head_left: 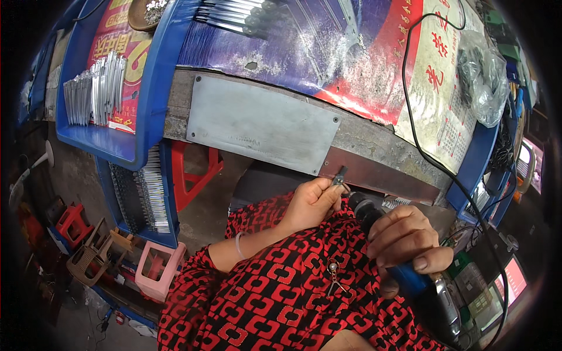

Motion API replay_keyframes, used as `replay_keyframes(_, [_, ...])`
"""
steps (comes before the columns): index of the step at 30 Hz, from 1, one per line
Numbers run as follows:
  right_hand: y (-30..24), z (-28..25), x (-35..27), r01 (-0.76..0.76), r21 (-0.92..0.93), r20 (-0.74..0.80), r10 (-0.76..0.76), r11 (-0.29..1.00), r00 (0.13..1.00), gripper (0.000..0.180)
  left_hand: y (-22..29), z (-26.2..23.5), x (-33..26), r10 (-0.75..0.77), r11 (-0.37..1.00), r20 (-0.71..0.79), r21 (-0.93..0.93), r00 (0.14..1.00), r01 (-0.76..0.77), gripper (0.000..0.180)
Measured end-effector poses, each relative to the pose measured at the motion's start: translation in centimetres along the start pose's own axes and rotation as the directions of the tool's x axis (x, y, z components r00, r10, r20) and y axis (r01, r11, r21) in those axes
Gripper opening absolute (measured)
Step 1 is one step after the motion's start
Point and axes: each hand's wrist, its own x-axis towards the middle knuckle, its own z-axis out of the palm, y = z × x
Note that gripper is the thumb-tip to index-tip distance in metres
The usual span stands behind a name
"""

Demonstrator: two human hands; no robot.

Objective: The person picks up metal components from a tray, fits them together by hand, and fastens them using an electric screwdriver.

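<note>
My left hand (316, 205) pinches a small dark metal piece (340, 175) between thumb and fingers, just off the near edge of the bench. Its exact kind is too small to tell. My right hand (407, 243) is wrapped around an electric screwdriver (410, 279) with a blue body and black nose. The tool tilts up and left, its nose close beside the left fingers. Whether its tip touches the small piece is hidden. Just beyond both hands lies a pale metal plate (260, 126), fixed to the bench edge with screws.
A blue bin (146, 99) at left holds several silver metal strips (96, 90); a lower blue bin (170, 237) holds more strips. More metal parts (234, 14) lie at the far side. A black cord (433, 161) crosses the right side. A plastic bag (483, 79) sits far right.
</note>
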Motion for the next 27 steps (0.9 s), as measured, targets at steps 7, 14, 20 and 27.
replay_keyframes(7, [0.7,0.6,0.0,0.023,0.132,-0.024,-0.019,0.991,1.0,0.012,-1.0,-0.3,0.3,0.006,1.0,0.008,-0.026,1.0,-0.006,0.019])
replay_keyframes(14, [0.8,0.9,0.4,0.019,0.108,-0.015,-0.018,0.994,1.0,0.025,-1.1,-0.4,0.4,0.059,0.998,0.022,-0.031,0.998,-0.059,0.019])
replay_keyframes(20, [0.5,1.2,0.6,0.012,0.096,-0.052,-0.007,0.995,0.999,0.023,-0.5,-0.3,0.3,0.002,1.0,0.022,0.003,1.0,-0.002,0.02])
replay_keyframes(27, [0.6,2.4,1.2,-0.048,0.079,-0.093,0.055,0.996,0.994,0.019,-1.4,-0.3,0.4,0.075,0.997,-0.008,-0.011,0.997,-0.075,0.019])
